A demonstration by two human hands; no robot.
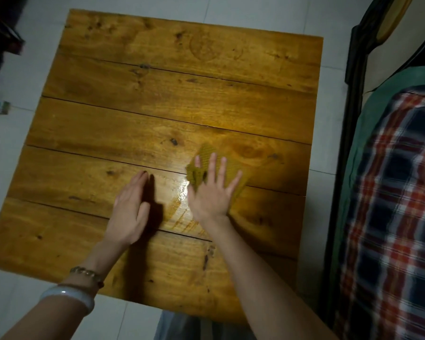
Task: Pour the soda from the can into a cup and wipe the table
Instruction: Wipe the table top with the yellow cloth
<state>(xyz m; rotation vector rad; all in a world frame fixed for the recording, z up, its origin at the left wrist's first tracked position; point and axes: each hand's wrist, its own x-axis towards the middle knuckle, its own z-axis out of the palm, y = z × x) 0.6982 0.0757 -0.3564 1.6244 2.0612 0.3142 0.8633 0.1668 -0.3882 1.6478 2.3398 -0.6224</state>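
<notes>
Cloth: your yellow-green cloth [207, 165] has a waffle-like weave and lies crumpled on the table [138, 99], in the near right part, across a seam between planks.
Right hand: your right hand [211, 192] lies flat on top of the cloth, palm down, its fingers [211, 165] spread wide and pressing, not pinching.
Left hand: your left hand [130, 209] stands on its edge on the wood just left of the wet patch, fingers straight and held close together, gripping nothing.
Wet patch: a glossy film [179, 200] shines on the planks between your two hands, touching the cloth's near left edge.
Table: varnished brown planks with dark knots and open seams.
Wrist: a pale bangle [69, 294] and a bead bracelet [87, 272] sit on your left forearm.
Hidden: your palm covers the cloth's middle, so you see only its far and right edges.
Blurred: your right hand and the cloth are smeared, so the weave reads clearly only at the far corner.
Cut off: a checked blanket [390, 217] on the bed at the right runs out of view.
</notes>
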